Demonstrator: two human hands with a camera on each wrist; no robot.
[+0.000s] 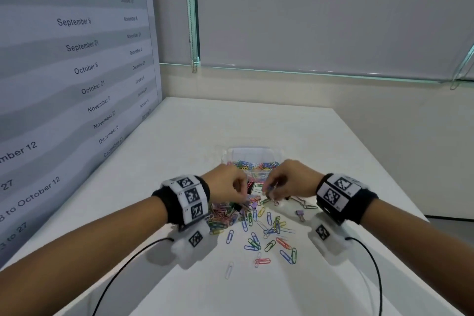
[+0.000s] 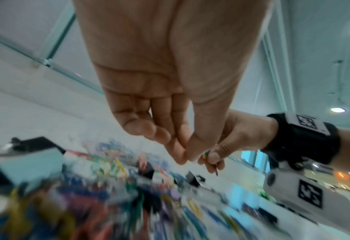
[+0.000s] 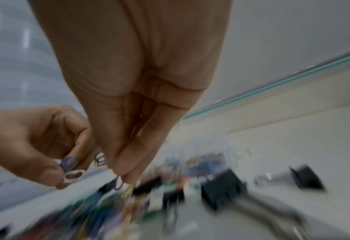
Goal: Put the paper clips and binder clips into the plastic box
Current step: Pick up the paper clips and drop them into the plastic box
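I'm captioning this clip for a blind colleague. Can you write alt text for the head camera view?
Two hands, left hand and right hand, pinch paper clips above a colourful scatter on a white table. Just beyond them stands a clear plastic box, already partly filled with clips.

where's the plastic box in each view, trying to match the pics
Head: the box sits mid-frame on the table, just beyond both hands, clips inside.
Left wrist: too blurred to tell it apart.
Right wrist: a blurred clear shape right of centre, beyond the fingertips.
Shared landmark: the left hand, pinching paper clips.
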